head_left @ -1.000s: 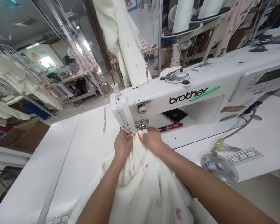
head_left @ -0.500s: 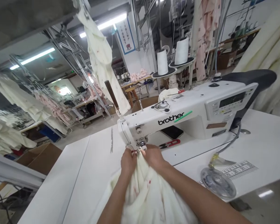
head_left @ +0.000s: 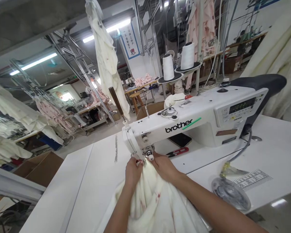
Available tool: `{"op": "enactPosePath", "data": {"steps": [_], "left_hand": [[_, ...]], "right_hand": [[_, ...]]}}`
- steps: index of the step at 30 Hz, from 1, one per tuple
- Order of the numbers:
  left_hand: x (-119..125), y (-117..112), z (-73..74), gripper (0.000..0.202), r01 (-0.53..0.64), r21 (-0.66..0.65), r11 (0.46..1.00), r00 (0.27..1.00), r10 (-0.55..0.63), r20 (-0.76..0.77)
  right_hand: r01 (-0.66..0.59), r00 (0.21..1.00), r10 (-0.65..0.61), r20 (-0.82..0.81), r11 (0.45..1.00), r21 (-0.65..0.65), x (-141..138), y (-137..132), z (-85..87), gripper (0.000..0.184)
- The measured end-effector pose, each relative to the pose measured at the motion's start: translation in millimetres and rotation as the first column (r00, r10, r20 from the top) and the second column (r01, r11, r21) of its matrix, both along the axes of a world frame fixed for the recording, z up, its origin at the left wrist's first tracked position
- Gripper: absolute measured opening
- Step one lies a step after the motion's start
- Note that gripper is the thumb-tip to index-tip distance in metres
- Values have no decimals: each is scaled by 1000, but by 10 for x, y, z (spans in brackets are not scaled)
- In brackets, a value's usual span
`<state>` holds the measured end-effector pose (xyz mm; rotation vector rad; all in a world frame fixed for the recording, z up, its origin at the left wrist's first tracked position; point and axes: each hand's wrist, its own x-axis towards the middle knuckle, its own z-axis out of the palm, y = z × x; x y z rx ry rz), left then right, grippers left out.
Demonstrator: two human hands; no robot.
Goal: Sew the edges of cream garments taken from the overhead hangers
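Note:
A white Brother sewing machine (head_left: 199, 119) stands on a white table (head_left: 92, 181). A bunched cream fabric (head_left: 155, 204) with small red prints lies under its needle head. My left hand (head_left: 133, 171) pinches the fabric just left of the presser foot (head_left: 147, 156). My right hand (head_left: 163, 166) grips the same fabric just right of the foot. Both hands are closed on the cloth and nearly touch each other. The needle itself is hidden by my fingers.
Red thread snips (head_left: 177, 151) and a dark phone (head_left: 180, 139) lie under the machine arm. A clear tape roll (head_left: 230, 194) sits by a printed ruler at right. Two thread cones (head_left: 178, 61) stand behind. Garments hang overhead; a cardboard box (head_left: 38, 166) sits left.
The view has tilted up and back, showing more of the room. My hands stay at the presser foot holding the fabric, with little movement.

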<state>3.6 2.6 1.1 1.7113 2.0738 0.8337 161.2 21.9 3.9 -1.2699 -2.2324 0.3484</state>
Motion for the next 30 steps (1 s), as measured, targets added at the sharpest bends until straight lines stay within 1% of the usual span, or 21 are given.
{"op": "enactPosePath", "data": {"steps": [3,8,15,20,22,25,28,30], "left_hand": [[-8,13,-17,17,-4,3,1000,1000,4,6],[-22,23,-24,16,14,-1,1000,1000,-14,9],[-6,-9,3,14,48,-25,999,999,-47,20],[-14,-8,-3,15,74,-30,997,996,-73,43],[-11,-7,26,16,86,-30,996,995,-85,56],[2,1,119,12,103,-62,993,991,-97,91],[9,-7,242,6,136,-158,978,978,-106,181],[7,-73,315,8,173,-219,960,959,-114,259]], "right_hand": [[1,1000,-2,-26,999,-32,38,4,9,30],[28,999,-31,-37,997,-71,8,19,0,26],[-6,997,-2,-83,995,-99,41,13,2,27],[-3,995,-7,-101,996,-91,69,39,-43,18],[9,995,-17,-98,997,-80,55,47,-56,15],[8,997,-13,-81,998,-66,19,61,-41,15],[-6,999,3,-49,997,-72,15,56,11,19],[-33,999,32,-21,995,-96,51,13,48,19]]}}
